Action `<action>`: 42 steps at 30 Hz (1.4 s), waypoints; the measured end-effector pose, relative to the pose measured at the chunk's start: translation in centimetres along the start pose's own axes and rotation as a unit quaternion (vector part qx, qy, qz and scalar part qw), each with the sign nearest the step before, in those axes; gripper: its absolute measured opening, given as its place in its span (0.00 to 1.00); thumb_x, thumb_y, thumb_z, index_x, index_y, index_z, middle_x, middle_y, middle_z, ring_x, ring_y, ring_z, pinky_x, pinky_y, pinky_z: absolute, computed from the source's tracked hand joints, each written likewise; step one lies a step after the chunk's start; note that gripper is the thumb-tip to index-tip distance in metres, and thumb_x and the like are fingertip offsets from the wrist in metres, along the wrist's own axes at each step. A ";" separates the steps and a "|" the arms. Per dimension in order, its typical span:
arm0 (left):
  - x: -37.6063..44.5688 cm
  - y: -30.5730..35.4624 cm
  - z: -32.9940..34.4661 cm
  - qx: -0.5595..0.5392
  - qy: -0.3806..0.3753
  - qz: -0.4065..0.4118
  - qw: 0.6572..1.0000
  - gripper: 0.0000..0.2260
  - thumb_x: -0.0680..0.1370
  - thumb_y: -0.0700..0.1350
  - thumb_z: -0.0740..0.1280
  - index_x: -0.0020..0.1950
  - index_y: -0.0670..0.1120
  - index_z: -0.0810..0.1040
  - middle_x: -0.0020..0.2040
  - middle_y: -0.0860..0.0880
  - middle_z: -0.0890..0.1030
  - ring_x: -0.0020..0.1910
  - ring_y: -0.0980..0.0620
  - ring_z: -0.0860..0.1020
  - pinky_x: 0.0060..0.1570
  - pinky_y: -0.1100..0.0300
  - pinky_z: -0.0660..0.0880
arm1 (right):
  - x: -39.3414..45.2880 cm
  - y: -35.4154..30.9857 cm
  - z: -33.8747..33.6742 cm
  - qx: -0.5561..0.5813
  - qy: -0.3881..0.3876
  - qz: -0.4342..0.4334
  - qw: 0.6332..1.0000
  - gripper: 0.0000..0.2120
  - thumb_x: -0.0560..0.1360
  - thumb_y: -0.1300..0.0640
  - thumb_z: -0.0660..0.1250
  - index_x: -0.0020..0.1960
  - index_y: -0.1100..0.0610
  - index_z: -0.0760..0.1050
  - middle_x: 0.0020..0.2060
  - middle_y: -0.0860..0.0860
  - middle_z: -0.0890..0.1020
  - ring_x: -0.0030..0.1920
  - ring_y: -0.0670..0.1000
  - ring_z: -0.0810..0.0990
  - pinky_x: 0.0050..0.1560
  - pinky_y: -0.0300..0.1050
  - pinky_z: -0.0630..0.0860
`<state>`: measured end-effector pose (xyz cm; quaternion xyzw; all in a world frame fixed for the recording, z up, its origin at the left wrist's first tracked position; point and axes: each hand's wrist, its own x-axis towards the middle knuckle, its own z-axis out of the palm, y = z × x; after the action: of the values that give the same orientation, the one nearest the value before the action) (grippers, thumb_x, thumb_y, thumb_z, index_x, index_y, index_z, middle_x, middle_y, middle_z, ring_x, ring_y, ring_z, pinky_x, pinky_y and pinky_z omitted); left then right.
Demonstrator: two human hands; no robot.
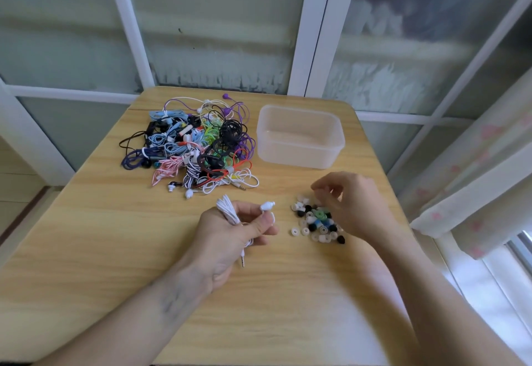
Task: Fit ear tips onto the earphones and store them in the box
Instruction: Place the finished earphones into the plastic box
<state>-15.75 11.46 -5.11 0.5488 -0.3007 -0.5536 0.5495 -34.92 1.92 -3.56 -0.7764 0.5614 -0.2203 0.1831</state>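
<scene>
I log the left hand (230,233) gripping a bundled white earphone (230,213), its smooth oval bud (267,206) pinched up at the fingertips and the metal plug hanging below the palm. The right hand (348,201) hovers with fingers loosely curled over the heap of small round ear tips (315,221), clear, black, blue and green; I cannot tell whether it pinches one. Beyond lie a tangle of coloured earphones (193,144) and, right of it, the translucent rounded plastic box (300,135) on the wood-grain counter (115,236).
</scene>
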 end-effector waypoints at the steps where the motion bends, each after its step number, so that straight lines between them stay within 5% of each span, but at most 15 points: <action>1: 0.0 0.0 0.0 -0.007 -0.001 -0.007 1.000 0.07 0.70 0.35 0.73 0.45 0.37 0.78 0.37 0.40 0.84 0.39 0.46 0.83 0.34 0.63 0.78 | 0.3 0.0 0.2 -0.014 -0.018 -0.003 1.000 0.07 0.78 0.58 0.67 0.50 0.52 0.83 0.37 0.38 0.79 0.39 0.36 0.76 0.37 0.22 0.69; 12: 0.4 0.3 0.2 -0.050 -0.053 -0.065 0.995 0.04 0.72 0.33 0.71 0.46 0.36 0.78 0.38 0.37 0.82 0.38 0.47 0.82 0.35 0.63 0.78 | 1.2 -0.4 0.3 -0.035 -0.063 -0.017 0.997 0.06 0.75 0.52 0.72 0.45 0.53 0.86 0.33 0.39 0.77 0.39 0.40 0.76 0.36 0.27 0.68; 19: 0.6 0.4 0.5 -0.060 -0.047 -0.074 0.994 0.14 0.67 0.43 0.73 0.48 0.36 0.79 0.36 0.43 0.82 0.35 0.50 0.80 0.32 0.63 0.76 | 1.1 -1.0 0.8 -0.030 -0.085 -0.036 0.995 0.04 0.73 0.51 0.73 0.42 0.51 0.85 0.34 0.43 0.80 0.39 0.43 0.75 0.36 0.27 0.68; 25: 0.8 0.5 0.3 -0.041 -0.038 -0.071 0.996 0.13 0.73 0.35 0.71 0.54 0.31 0.76 0.39 0.43 0.82 0.36 0.48 0.82 0.32 0.62 0.77 | 0.9 -1.2 1.2 -0.068 -0.107 -0.057 0.990 0.04 0.75 0.52 0.69 0.42 0.46 0.80 0.36 0.43 0.77 0.47 0.50 0.72 0.54 0.47 0.70; 29: 1.0 0.7 0.2 -0.053 -0.042 -0.080 0.994 0.13 0.73 0.35 0.71 0.55 0.32 0.76 0.41 0.42 0.82 0.36 0.47 0.81 0.32 0.61 0.77 | 0.9 -1.4 1.4 -0.043 -0.085 -0.068 0.993 0.05 0.73 0.54 0.69 0.40 0.46 0.81 0.39 0.45 0.79 0.48 0.50 0.73 0.55 0.50 0.72; 36: 1.1 1.1 0.2 -0.060 -0.052 -0.099 0.992 0.01 0.75 0.33 0.66 0.45 0.38 0.75 0.39 0.40 0.79 0.29 0.47 0.76 0.26 0.60 0.71 | 0.9 -1.0 1.7 -0.050 -0.086 -0.062 0.993 0.06 0.76 0.50 0.67 0.41 0.46 0.77 0.40 0.43 0.76 0.47 0.49 0.72 0.56 0.49 0.69; 42: 0.9 1.2 0.1 -0.043 -0.072 -0.120 0.989 0.05 0.76 0.39 0.63 0.39 0.42 0.74 0.35 0.44 0.77 0.27 0.49 0.72 0.26 0.60 0.63 | 1.0 -1.5 1.9 -0.070 -0.086 -0.067 0.992 0.07 0.76 0.48 0.69 0.38 0.44 0.76 0.37 0.43 0.77 0.44 0.48 0.72 0.51 0.48 0.66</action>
<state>-15.34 10.26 -4.18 0.5151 -0.2478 -0.6661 0.4793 -32.39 1.45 -4.25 -0.8391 0.5044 -0.1248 0.1612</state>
